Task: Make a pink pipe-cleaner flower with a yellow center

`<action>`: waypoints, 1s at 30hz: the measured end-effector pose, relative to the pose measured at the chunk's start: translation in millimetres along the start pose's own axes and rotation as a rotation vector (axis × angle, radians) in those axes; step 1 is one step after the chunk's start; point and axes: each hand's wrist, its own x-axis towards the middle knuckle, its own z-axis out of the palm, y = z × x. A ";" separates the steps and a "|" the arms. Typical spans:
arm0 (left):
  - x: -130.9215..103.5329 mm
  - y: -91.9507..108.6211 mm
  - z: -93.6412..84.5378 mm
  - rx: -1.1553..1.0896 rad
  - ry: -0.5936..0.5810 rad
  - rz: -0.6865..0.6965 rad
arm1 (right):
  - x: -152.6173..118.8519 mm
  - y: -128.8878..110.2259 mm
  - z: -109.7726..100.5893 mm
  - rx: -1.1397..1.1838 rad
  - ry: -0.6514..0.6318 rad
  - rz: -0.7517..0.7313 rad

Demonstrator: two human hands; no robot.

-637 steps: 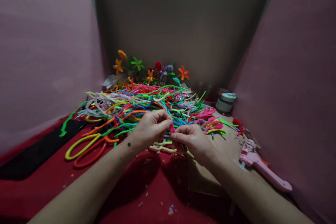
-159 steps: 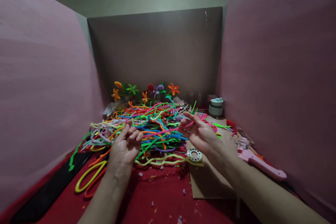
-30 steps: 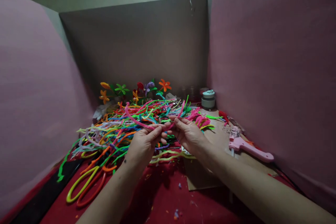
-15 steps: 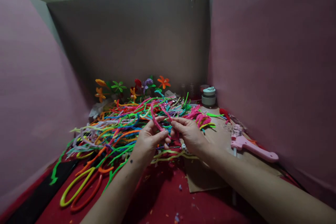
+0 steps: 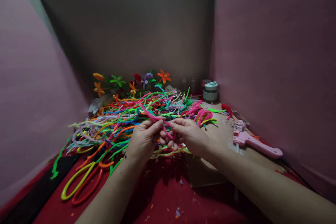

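Note:
A pink fuzzy stem (image 5: 149, 112) is bent into a small loop between my two hands, above the front of a heap of colourful fuzzy stems (image 5: 115, 122). My left hand (image 5: 145, 138) pinches it between thumb and index finger, with one length sticking up to the upper left. Close beside it, my right hand (image 5: 187, 133) grips the stem near the loop's right side. The fingertips of both hands almost meet, and the lower fingers partly hide the loop.
Fuzzy flowers (image 5: 164, 76) stand behind the heap. A lidded cup (image 5: 210, 92) is at the back right. On the cardboard (image 5: 223, 129) lies a pink glue gun (image 5: 258, 143). Yellow and red scissor-like handles (image 5: 78, 182) rest on the red cloth (image 5: 162, 196), front left. Pink panels (image 5: 273, 59) flank the table.
The pink stem's raised parts have tilted down to the left, and its loop has become smaller. My left thumb has closed onto the stem. The camera view has shifted slightly.

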 end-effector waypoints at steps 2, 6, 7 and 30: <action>0.5 0.9 -1.9 -0.014 0.017 0.003 | -1.2 -1.0 -2.0 0.008 -0.065 0.070; 0.2 2.2 -3.3 0.016 0.056 -0.019 | -2.7 -1.0 -2.2 0.002 -0.058 0.156; -0.1 2.3 -3.4 0.025 0.059 -0.016 | -2.9 -0.8 -1.7 0.015 -0.055 0.173; -9.5 2.0 6.3 0.153 0.167 0.147 | -7.0 -1.6 4.5 -0.675 -0.014 0.054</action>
